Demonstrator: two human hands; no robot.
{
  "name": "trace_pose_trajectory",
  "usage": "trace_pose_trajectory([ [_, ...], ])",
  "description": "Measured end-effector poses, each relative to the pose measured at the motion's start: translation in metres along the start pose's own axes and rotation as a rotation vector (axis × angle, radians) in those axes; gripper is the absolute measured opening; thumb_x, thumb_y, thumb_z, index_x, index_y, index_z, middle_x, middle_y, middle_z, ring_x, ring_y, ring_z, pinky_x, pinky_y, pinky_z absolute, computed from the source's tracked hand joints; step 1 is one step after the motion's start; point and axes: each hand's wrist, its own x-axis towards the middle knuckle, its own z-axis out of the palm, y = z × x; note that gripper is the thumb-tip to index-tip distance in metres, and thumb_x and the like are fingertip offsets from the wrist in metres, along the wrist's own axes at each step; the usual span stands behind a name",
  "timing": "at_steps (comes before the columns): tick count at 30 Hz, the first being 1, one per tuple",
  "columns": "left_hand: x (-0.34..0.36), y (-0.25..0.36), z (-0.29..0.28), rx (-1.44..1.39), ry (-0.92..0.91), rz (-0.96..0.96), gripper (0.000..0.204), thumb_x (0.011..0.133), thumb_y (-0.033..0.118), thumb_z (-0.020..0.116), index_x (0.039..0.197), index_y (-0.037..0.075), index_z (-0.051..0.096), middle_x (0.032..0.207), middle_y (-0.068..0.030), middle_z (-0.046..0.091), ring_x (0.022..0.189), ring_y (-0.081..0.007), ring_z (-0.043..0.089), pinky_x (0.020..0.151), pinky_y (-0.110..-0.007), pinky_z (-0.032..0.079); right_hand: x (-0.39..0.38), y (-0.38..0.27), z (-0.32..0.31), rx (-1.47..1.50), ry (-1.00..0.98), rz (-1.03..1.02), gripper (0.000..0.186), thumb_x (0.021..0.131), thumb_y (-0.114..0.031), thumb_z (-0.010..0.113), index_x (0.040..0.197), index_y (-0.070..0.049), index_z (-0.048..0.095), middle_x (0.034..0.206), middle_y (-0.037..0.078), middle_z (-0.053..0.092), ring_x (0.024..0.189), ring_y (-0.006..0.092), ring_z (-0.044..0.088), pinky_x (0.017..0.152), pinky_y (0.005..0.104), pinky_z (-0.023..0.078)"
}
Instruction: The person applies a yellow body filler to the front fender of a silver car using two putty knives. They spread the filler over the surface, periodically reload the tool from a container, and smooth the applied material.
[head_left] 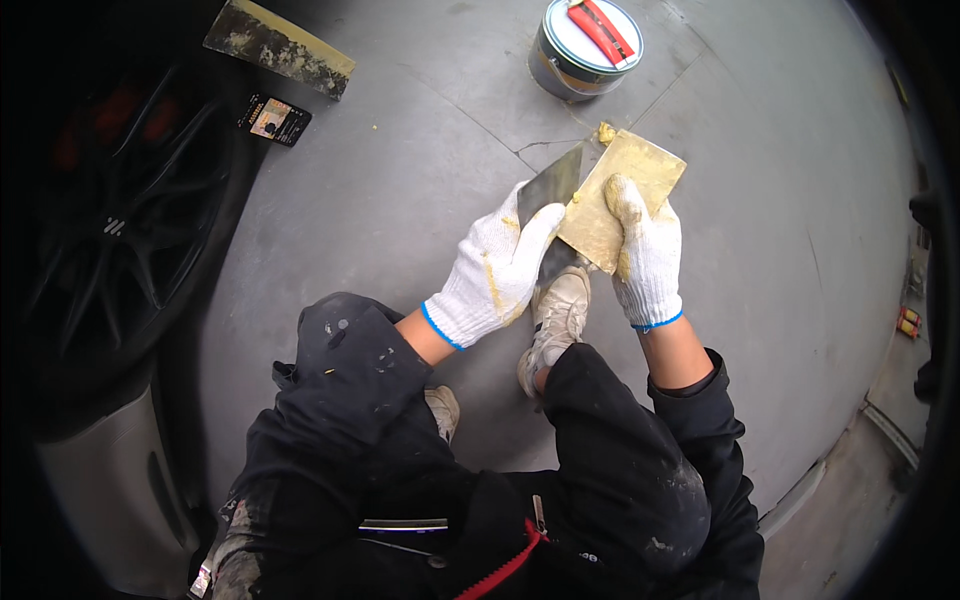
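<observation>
My left hand [490, 265], in a white knit glove with yellow smears, grips a grey flat metal scraper blade [550, 185] held upright at a slant. My right hand [645, 255], gloved the same way, is closed on a rectangular plate [638, 160] coated with pale yellow paste, thumb across its face. The blade meets or nearly meets the plate's left edge, where small yellow blobs show. A lump of paste sticks out at the plate's upper left corner.
A tub [555, 65] with a red tube [600, 30] on its lid stands ahead. A stained board [280, 50] and black card [278, 120] lie at upper left, beside a black car wheel [130, 230]. My shoes [560, 305] rest on the grey floor [420, 160].
</observation>
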Motion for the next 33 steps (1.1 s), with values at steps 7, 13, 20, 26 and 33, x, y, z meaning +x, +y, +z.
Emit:
trace_pose_trajectory([
  [7,-0.007,0.006,0.004,0.805,-0.243,0.159,0.047,0.107,0.031,0.064,0.143,0.002,0.059,0.101,-0.0185,0.077,0.083,-0.0361,0.075,0.073,-0.040,0.059,0.017,-0.028,-0.010,-0.320,0.136,-0.317,0.037,0.109,-0.025,0.064,0.130,0.006,0.064,0.112,0.011,0.074,0.096,0.0174,0.073,0.084,0.0330,0.061],
  [13,0.032,-0.012,0.033,1.020,-0.006,0.465,0.039,0.105,0.030,0.062,0.139,0.012,0.060,0.089,-0.0130,0.073,0.071,-0.0343,0.073,0.063,-0.044,0.059,0.028,-0.013,-0.023,-0.735,0.059,-0.171,0.039,0.113,-0.030,0.056,0.129,0.004,0.067,0.106,0.008,0.076,0.091,0.0137,0.069,0.081,0.0302,0.057],
  [20,0.139,-0.021,0.066,0.898,-0.060,0.358,0.028,0.108,0.033,0.054,0.117,0.009,0.065,0.083,-0.0166,0.071,0.076,-0.0397,0.072,0.071,-0.051,0.058,0.044,-0.028,-0.063,-0.321,0.314,-0.344,0.047,0.110,-0.035,0.060,0.137,0.004,0.061,0.118,0.009,0.069,0.101,0.0153,0.067,0.087,0.0327,0.056],
  [26,0.173,-0.057,0.062,1.008,-0.160,0.503,0.047,0.109,0.043,0.050,0.111,0.001,0.069,0.099,-0.0294,0.073,0.094,-0.0421,0.073,0.084,-0.050,0.057,0.047,-0.026,-0.089,-0.380,0.485,-0.401,0.049,0.108,-0.032,0.065,0.141,0.002,0.057,0.127,0.010,0.066,0.108,0.0186,0.066,0.094,0.0342,0.056],
  [33,0.153,-0.043,0.067,-0.673,-0.122,-0.810,0.046,0.103,0.047,0.072,0.107,0.001,0.070,0.072,0.0007,0.059,0.055,-0.0090,0.054,0.046,-0.024,0.043,0.023,-0.012,-0.084,-0.670,0.330,-1.060,0.023,0.103,-0.012,0.071,0.123,0.000,0.072,0.108,0.009,0.075,0.092,0.0188,0.071,0.085,0.0313,0.056],
])
